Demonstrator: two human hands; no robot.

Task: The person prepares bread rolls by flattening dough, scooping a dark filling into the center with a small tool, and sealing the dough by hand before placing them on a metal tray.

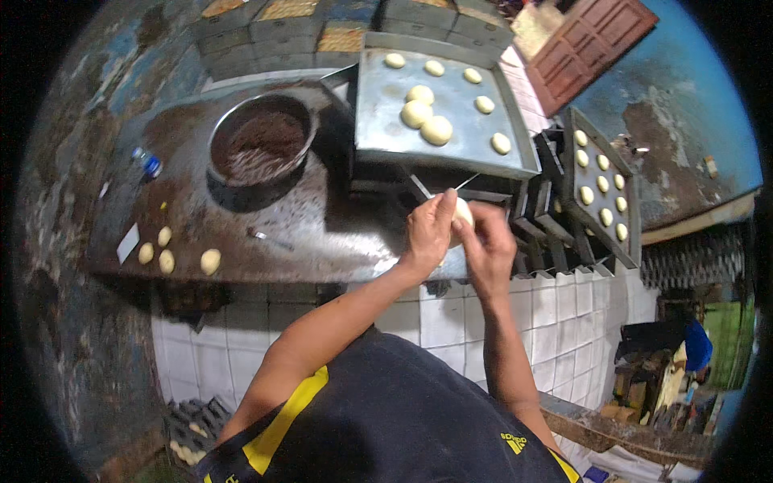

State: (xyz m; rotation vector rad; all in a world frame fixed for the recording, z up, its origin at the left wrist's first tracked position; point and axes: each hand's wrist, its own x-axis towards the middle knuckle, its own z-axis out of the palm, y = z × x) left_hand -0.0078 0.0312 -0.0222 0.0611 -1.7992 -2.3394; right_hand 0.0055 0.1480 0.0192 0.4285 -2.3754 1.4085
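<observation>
In front of me, over the table's near edge, both hands meet at a small pale piece of dough. My left hand is closed around it with the thumb up. The curled fingers of my right hand press at its right side, slightly blurred; much of the dough is hidden. A thin metal strip shows just beyond my left hand; I cannot tell whether I hold it. Past my hands a metal tray carries small dough balls along its edges and three larger ones grouped in the middle.
A basin of dark brown filling stands on the dark table. Near it lie a metal utensil, several dough pieces, a white card and a plastic bottle. At right, another tray of dough balls leans over stacked trays.
</observation>
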